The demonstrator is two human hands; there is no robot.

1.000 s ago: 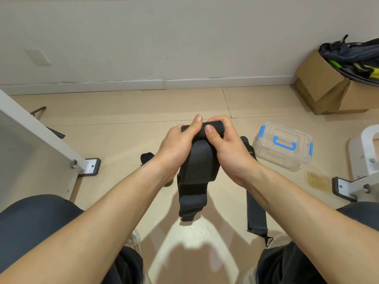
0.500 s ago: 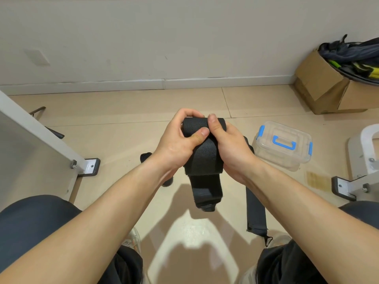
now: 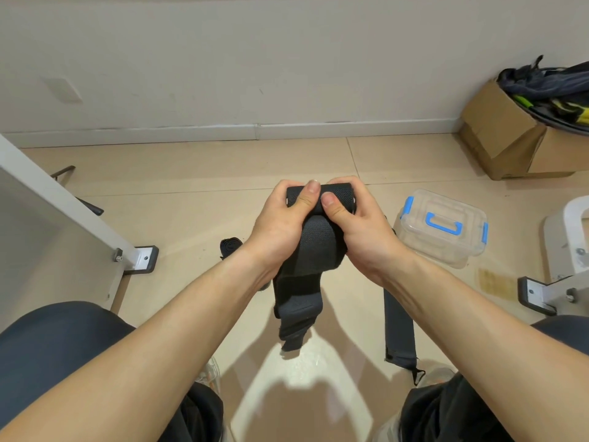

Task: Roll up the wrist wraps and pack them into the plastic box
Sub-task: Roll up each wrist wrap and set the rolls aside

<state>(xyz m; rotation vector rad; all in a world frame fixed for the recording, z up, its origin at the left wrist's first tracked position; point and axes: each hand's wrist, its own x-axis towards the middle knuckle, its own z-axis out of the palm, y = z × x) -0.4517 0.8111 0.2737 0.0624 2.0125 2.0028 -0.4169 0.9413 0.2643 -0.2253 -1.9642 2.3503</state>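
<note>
A black wrist wrap (image 3: 314, 247) is held in mid air above the floor, its upper end wound into a thick roll. My left hand (image 3: 280, 224) grips the roll's left side and my right hand (image 3: 357, 224) grips its right side, both thumbs pressing on top. The wrap's loose tail (image 3: 296, 317) hangs down below my hands. A second black wrap (image 3: 398, 327) lies flat on the floor under my right forearm. A rolled wrap (image 3: 230, 247) sits on the floor left of my left wrist. The clear plastic box (image 3: 443, 231) with blue latches stands closed to the right.
A white frame leg with a bracket (image 3: 140, 260) stands at the left and another (image 3: 541, 295) at the right. A cardboard box (image 3: 516, 138) full of dark gear sits by the wall at the back right. My knees fill the lower corners.
My thumbs have shifted on top of the roll and the roll has grown thicker. The hanging tail is shorter than a second ago.
</note>
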